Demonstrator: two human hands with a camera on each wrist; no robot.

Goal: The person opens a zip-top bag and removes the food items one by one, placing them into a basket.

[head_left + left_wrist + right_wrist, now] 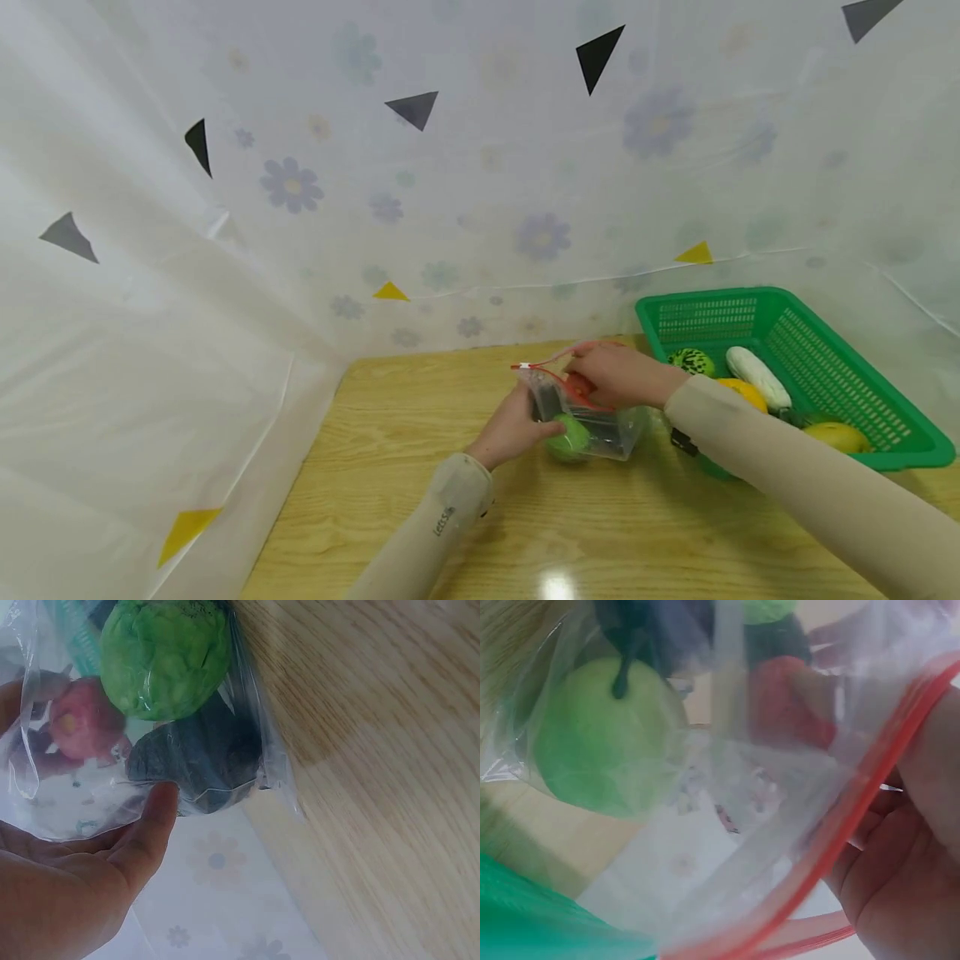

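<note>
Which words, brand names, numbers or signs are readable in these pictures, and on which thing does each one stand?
"Lets..." - small dark print on the cuff of the left sleeve in the head view; the letters after these are too small to read.
No print is visible on the clear bag, the green basket or the flowered sheet in any view.

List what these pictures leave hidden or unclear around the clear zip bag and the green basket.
- Head view: right hand covers the clear plastic zip bag's mouth; its fingers are unseen.
- Head view: right sleeve hides the green plastic basket's near corner.
- Left wrist view: dark round item is unidentifiable through plastic.
- Right wrist view: red item is blurred.
</note>
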